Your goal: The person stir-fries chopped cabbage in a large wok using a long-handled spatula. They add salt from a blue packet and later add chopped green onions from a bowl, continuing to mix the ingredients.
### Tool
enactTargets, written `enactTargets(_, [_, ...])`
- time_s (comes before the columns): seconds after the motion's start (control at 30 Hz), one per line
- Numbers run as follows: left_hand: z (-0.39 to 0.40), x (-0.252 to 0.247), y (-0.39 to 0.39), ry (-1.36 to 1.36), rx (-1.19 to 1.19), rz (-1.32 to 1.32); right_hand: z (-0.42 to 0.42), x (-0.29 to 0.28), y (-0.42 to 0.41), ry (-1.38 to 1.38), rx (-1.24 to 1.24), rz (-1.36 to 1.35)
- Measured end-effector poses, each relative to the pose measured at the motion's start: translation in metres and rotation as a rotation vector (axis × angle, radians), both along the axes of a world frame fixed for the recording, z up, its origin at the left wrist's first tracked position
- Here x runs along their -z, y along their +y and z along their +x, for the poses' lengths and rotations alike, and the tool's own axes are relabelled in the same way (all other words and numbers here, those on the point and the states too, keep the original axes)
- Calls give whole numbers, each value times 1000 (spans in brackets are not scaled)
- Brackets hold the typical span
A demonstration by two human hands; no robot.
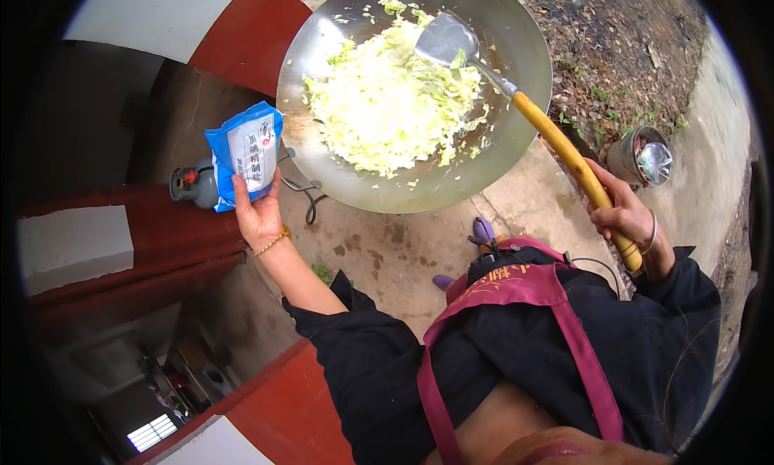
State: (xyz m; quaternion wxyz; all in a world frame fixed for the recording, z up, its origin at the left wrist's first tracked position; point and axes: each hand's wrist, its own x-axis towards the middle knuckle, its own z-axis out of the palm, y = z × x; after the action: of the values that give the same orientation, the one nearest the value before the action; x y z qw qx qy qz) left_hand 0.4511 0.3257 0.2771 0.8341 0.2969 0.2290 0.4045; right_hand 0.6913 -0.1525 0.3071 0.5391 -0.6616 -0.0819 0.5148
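Observation:
A large metal wok (pixel 423 202) holds a heap of chopped pale-green cabbage (pixel 387 108), glaringly bright in its middle. My left hand (pixel 260 214) grips the lower end of a blue-and-white plastic salt bag (pixel 242 157), upright beside the wok's left rim. Whether the bag's top is cut cannot be made out. Around the wooden handle of a wok spatula (pixel 553 129) my right hand (pixel 626 211) is closed, to the right of the wok. The spatula's metal blade (pixel 447 39) rests over the cabbage's upper right side.
Behind the salt bag stands a grey gas cylinder (pixel 205 184) with a red-and-black valve. A black hose (pixel 305 193) runs under the wok's left edge. To the right, a bucket (pixel 626 157) holds clear plastic. Leaf-littered soil (pixel 617 54) borders the concrete floor (pixel 387 253). Red-and-white walls (pixel 254 30) rise at left.

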Motion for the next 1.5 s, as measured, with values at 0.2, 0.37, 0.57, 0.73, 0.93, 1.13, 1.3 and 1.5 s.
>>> enactTargets(0.2, [15,18,-24,82,-19,29,-2,3,0,-129,-70,-28])
enactTargets(0.37, [28,34,-27,91,-36,3,15,21,-14,-685,-308,-71])
enactTargets(0.57, [18,47,-42,8,-44,-40,26,-19,15,-48,-238,-90])
enactTargets(0.73, [-15,63,-45,-460,96,-388,30,-15,39,417,-130,71])
enactTargets(0.93, [-52,58,-61,-685,243,-435,61,19,76,-342,-744,-492])
enactTargets(1.13, [-171,110,-79,-650,159,-430,58,-112,133,-925,-915,-855])
enactTargets(1.3, [-253,148,-118,-432,-37,-466,37,-152,162,-677,-1045,-1143])
enactTargets(1.5, [-341,161,-192,-193,-335,-434,-4,22,169,-356,-586,-769])
